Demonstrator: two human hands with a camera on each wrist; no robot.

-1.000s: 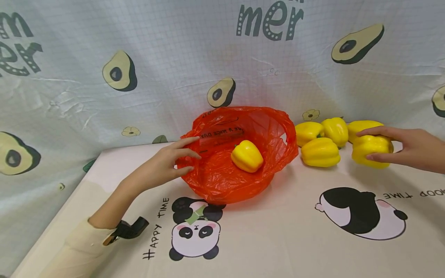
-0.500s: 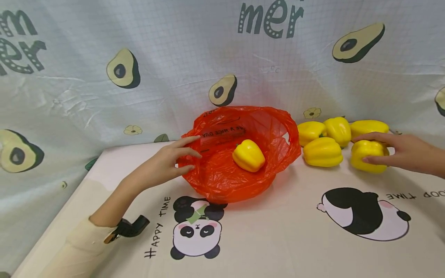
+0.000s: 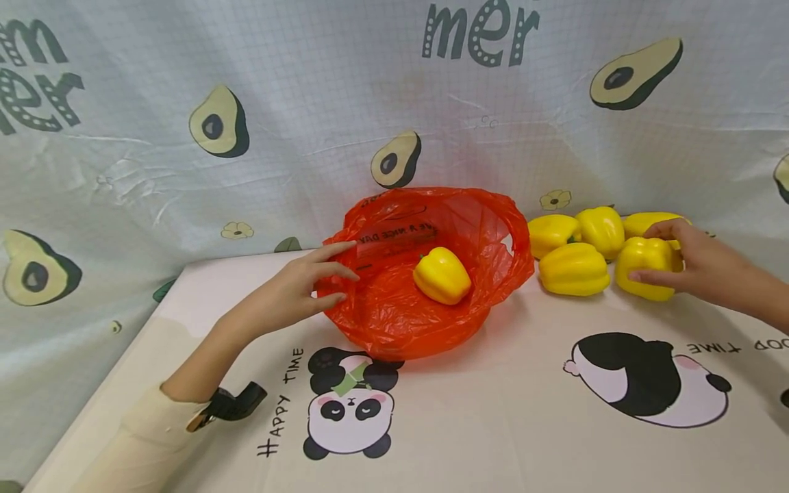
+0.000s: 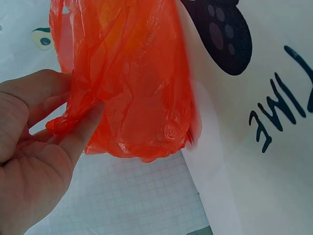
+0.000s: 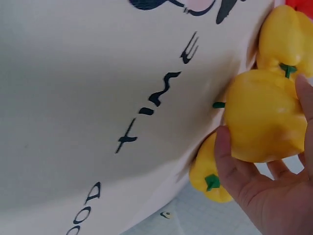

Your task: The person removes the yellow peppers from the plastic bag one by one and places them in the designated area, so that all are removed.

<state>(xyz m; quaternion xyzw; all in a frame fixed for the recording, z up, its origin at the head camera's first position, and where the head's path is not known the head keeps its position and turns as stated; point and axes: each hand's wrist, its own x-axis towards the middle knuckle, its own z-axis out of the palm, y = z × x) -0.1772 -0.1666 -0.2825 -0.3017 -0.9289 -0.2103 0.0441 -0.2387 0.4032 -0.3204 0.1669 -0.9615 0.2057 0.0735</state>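
Observation:
A red plastic bag (image 3: 425, 329) stands with its wide mouth facing me, and one yellow bell pepper (image 3: 442, 276) lies inside. My left hand (image 3: 296, 291) holds the bag's left rim; in the left wrist view the crumpled red film (image 4: 132, 88) runs between its thumb and fingers. At the right, my right hand (image 3: 709, 263) grips another yellow bell pepper (image 3: 644, 267) between thumb and fingers. That pepper (image 5: 264, 115) shows its green stem toward the wrist camera. Whether its underside touches the table cannot be told.
Several more yellow bell peppers (image 3: 573, 269) sit close together between the bag and my right hand, near the backdrop. A white cloth with avocado prints (image 3: 396, 159) hangs right behind. Printed pandas (image 3: 350, 411) mark the pale tablecloth (image 3: 493, 424) in front.
My right hand first lowered with its pepper, then shifted slightly left and up, the pepper moving with it. The left hand and the bag have stayed in place.

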